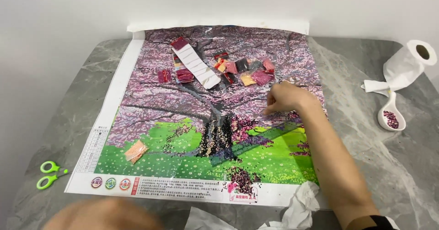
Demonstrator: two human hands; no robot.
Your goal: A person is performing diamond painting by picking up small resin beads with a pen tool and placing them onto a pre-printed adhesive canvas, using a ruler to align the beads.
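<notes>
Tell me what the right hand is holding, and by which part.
Cannot be told: the right hand rests fingers curled on the diamond painting canvas, and anything pinched in them is hidden.

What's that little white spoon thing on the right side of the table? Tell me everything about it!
The white spoon-shaped dish looks like glazed ceramic, with a short curved handle pointing up toward the paper roll. Its bowl holds a small heap of tiny dark purple beads. It lies flat on the grey marble-look table, to the right of the picture canvas. Its handle tip sits close to the roll's loose sheet. No hand touches it; the right hand is over the canvas.
</notes>
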